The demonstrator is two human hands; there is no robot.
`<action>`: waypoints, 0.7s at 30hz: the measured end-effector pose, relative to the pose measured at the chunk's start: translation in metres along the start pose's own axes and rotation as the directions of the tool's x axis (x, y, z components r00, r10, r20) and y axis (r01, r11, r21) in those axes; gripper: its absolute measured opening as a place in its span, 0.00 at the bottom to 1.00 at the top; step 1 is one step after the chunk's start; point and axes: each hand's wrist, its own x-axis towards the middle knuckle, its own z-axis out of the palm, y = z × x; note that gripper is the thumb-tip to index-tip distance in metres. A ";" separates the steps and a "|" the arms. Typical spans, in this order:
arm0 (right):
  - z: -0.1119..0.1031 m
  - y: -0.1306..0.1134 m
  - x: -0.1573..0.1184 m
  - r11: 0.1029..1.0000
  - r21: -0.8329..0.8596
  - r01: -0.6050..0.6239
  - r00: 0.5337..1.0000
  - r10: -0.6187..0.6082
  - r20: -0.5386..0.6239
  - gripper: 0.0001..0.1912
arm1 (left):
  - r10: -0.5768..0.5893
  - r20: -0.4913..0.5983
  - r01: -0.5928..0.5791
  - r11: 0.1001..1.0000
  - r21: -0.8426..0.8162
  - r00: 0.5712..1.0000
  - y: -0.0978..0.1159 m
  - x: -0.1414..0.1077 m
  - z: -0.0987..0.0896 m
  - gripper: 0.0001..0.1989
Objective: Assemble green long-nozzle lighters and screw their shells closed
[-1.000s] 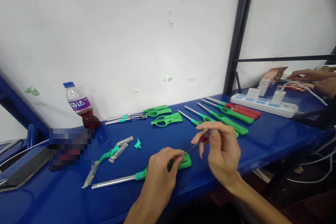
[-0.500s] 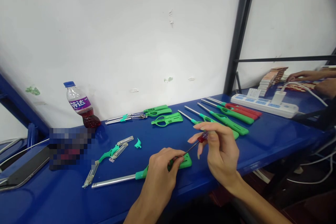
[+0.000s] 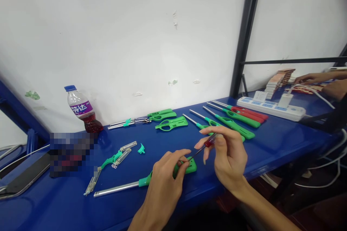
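Observation:
A green lighter (image 3: 192,166) with a long metal tube lies on the blue table. My left hand (image 3: 168,177) is closed on its handle, and its fingertips are beside the tip of a screwdriver. My right hand (image 3: 230,151) grips the screwdriver (image 3: 208,142) by its dark red handle, other fingers spread. The slanting shaft meets the lighter's handle near my left fingertips; the exact contact is hidden. Left of my hands lie a teal trigger piece (image 3: 141,148) and loose clear and teal parts (image 3: 117,156).
Several green and red lighters (image 3: 235,124) and green shell halves (image 3: 173,124) lie behind. A bottle (image 3: 82,110) and phone (image 3: 27,173) are left. A power strip (image 3: 271,107) is at right; beyond it, another person's hands (image 3: 314,78) work near stacked blocks (image 3: 279,79).
The camera view has shifted slightly. My left index finger has lifted a little from the screwdriver tip, while my right hand keeps its grip.

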 end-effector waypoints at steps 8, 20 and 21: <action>-0.003 0.003 0.001 0.998 0.002 0.058 0.998 -0.058 0.026 0.16 | 0.019 0.036 -0.021 0.998 0.064 0.999 0.006 0.015 0.011 0.17; -0.003 0.004 0.008 0.997 -0.077 -0.020 0.964 0.039 0.264 0.19 | -0.042 0.061 0.036 0.994 0.101 0.997 0.002 0.012 0.008 0.12; -0.002 0.004 0.009 0.996 -0.082 -0.024 0.959 0.046 0.281 0.19 | -0.045 0.069 0.037 0.994 0.105 0.997 0.002 0.012 0.006 0.12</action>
